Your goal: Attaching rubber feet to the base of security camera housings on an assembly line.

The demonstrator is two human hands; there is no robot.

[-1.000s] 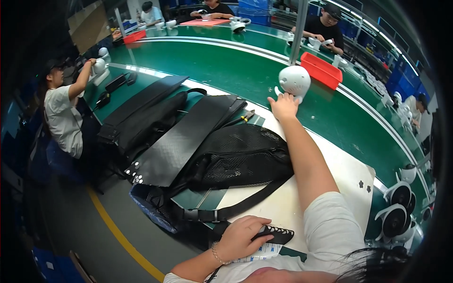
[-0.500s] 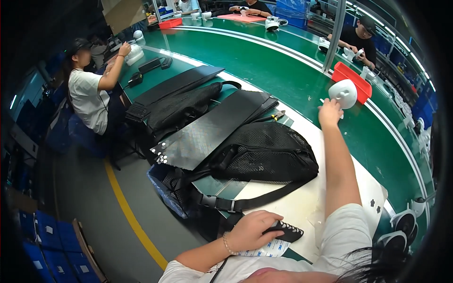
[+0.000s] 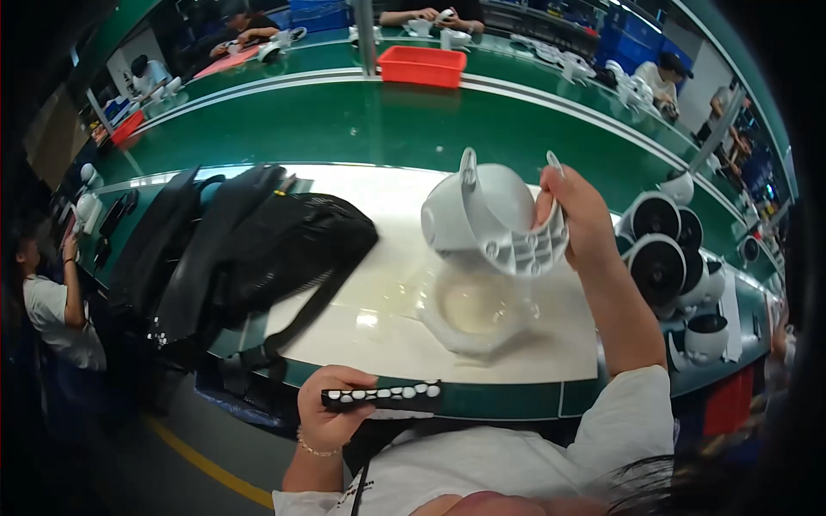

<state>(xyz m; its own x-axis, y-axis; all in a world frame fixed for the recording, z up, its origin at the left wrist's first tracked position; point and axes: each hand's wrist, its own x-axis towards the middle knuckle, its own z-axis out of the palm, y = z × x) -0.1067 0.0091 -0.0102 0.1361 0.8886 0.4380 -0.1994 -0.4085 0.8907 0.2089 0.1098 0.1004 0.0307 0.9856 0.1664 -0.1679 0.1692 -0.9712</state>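
White plastic housing (image 3: 490,219) now lifted close over the white work mat (image 3: 387,327), held tilted in the right hand (image 3: 578,215), fingers curled around its ribbed rim; a second ago sat far out on the green belt (image 3: 344,129) at arm's reach. Black strip with white buttons (image 3: 383,396) gripped in the left hand (image 3: 331,404), fingers wrapped tight, as before. Black bags (image 3: 249,249) heaped at left, partly on the mat. Red tray (image 3: 422,65) on the belt beyond, contents impossible to tell.
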